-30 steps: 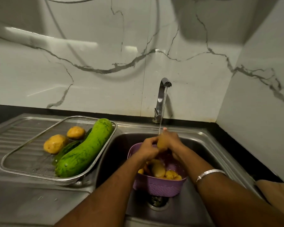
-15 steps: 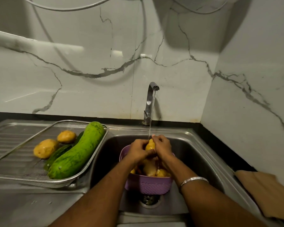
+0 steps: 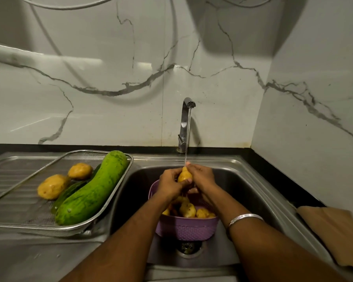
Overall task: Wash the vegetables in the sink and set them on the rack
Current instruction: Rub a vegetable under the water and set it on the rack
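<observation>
Potato [image 3: 184,176] turned upright under stream, hands [image 3: 189,183] still gripping (rack [image 3: 118,181] unchanged)

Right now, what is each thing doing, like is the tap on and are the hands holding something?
Tap: on, water running.
Left hand: holding the potato.
Right hand: holding the same potato.
Potato: under the stream.
Purple basket: in the sink, potatoes inside.
Rack: holds two potatoes and a big green gourd.

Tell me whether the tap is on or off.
On. A thin stream of water runs from the tap spout onto the potato held between both hands.
</observation>
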The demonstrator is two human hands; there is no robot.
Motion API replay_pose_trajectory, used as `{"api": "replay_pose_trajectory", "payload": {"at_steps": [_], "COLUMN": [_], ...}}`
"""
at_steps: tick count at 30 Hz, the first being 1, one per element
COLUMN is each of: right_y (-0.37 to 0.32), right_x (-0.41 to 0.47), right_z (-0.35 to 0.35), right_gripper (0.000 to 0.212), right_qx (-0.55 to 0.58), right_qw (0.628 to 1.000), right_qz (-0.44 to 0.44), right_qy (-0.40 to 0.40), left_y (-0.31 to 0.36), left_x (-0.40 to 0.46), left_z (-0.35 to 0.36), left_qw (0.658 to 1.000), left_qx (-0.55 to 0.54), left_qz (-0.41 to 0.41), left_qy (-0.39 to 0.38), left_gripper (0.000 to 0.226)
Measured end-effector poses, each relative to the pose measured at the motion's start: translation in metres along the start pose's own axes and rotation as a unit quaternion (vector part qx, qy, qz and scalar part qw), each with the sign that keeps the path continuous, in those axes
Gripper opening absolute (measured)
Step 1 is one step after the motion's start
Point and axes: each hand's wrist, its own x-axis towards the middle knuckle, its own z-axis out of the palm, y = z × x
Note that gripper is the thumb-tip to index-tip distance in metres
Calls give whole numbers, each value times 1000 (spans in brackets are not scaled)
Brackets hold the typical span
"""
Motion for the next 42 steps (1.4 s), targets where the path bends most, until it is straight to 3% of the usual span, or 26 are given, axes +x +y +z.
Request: {"api": "replay_pose_trajectory", "payload": {"at_steps": [6, 14, 16, 21, 29, 35, 42], "right_y": [-4, -3, -4, -5, 0, -5, -2], "right_x": [-8, -15, -17, -13, 3, 3, 1], "right_z": [-3, -4, -2, -2, -2, -2, -3], "right_gripper": [24, 13, 17, 28, 18, 22, 22], "right_qx": [5, 21, 14, 7, 17, -26, -9], "right_qw": [992, 999, 999, 995, 999, 994, 997], "right_qz": [53, 29, 21, 44, -25, 22, -73], "right_qy": [-111, 32, 29, -86, 13, -103, 19], "left_y": [-6, 4, 5, -3, 0, -6, 4], "left_x": [-3, -11, -10, -6, -2, 0, -3], "left_z": [-9, 6, 8, 0, 6, -5, -3], "left_qw": [1000, 1000, 999, 997, 1000, 999, 1000], "left_qx": [8, 10, 9, -3, -2, -21, -20], "left_qz": [-17, -20, -36, -60, -15, -35, -14], "left_qy": [18, -2, 15, 38, 19, 29, 7], "left_gripper": [40, 44, 45, 33, 42, 34, 38]}}
